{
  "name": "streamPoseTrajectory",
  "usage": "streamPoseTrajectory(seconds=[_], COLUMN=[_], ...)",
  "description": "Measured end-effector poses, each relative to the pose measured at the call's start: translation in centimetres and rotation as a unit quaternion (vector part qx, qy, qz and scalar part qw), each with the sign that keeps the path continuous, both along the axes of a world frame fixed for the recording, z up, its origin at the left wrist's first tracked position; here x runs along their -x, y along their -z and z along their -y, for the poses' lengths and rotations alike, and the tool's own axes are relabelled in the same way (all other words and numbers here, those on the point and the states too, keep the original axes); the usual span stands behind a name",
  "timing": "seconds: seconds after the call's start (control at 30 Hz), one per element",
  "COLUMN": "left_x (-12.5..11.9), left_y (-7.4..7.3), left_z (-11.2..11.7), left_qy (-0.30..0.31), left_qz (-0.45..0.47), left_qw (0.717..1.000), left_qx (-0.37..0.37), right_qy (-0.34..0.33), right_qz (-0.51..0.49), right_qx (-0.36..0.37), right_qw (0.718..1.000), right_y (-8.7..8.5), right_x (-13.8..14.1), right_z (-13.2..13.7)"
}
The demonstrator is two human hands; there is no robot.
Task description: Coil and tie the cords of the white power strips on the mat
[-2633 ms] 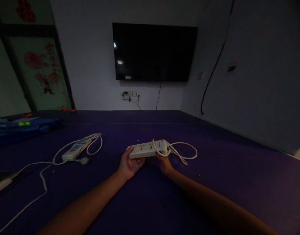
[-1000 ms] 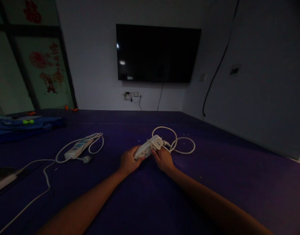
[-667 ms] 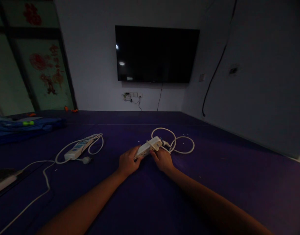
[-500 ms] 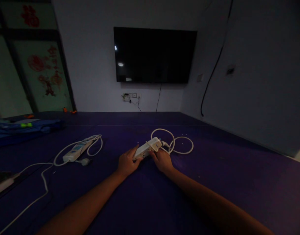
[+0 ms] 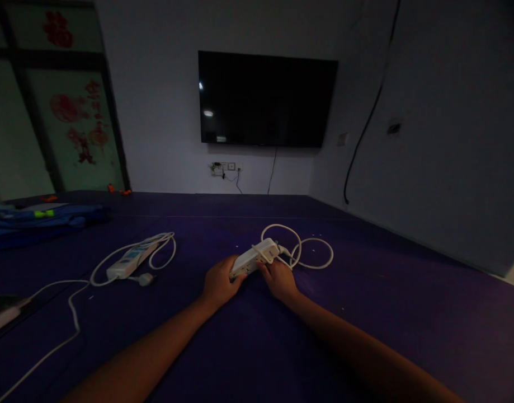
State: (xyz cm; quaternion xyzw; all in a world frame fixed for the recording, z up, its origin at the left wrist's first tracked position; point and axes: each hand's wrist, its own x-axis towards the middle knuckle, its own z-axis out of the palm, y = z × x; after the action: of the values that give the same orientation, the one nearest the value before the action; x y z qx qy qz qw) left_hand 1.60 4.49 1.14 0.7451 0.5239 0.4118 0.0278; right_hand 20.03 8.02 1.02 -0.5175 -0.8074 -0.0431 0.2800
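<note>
A white power strip (image 5: 252, 257) is between my hands, tilted on the purple surface, its right end farther from me. My left hand (image 5: 220, 284) grips its near left end, thumb along the front side. At the strip's right part, my right hand (image 5: 281, 279) has its thumb against the front side; its other fingers are partly hidden. A loop of white cord (image 5: 281, 226) crosses the strip near its right end. More of the cord lies in loops to the right, and what looks like its plug (image 5: 283, 251) sits just behind my right hand.
To the left lies another white power strip (image 5: 123, 267) with its coiled cord and plug (image 5: 146, 279). At the far left edge are a white object (image 5: 3, 320) with a cord and blue cloth (image 5: 67, 217). A television (image 5: 267, 101) hangs on the wall ahead.
My view has tilted slightly, so the television appears lower. My left fingers have shifted a little on the strip's far side; both hands stay on the power strip.
</note>
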Motion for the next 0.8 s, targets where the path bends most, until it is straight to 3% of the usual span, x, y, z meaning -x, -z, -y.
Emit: streamPoseTrajectory(seconds=[0.8], left_x=[-0.02], left_y=[0.05], left_z=[-0.01], left_qy=[0.002], left_qz=[-0.016], left_qw=[1.000], left_qx=[-0.005], right_qy=[-0.004], right_qz=[0.006], right_qx=[-0.003], right_qw=[1.000], right_y=[0.31], right_x=[-0.05], right_z=[-0.27])
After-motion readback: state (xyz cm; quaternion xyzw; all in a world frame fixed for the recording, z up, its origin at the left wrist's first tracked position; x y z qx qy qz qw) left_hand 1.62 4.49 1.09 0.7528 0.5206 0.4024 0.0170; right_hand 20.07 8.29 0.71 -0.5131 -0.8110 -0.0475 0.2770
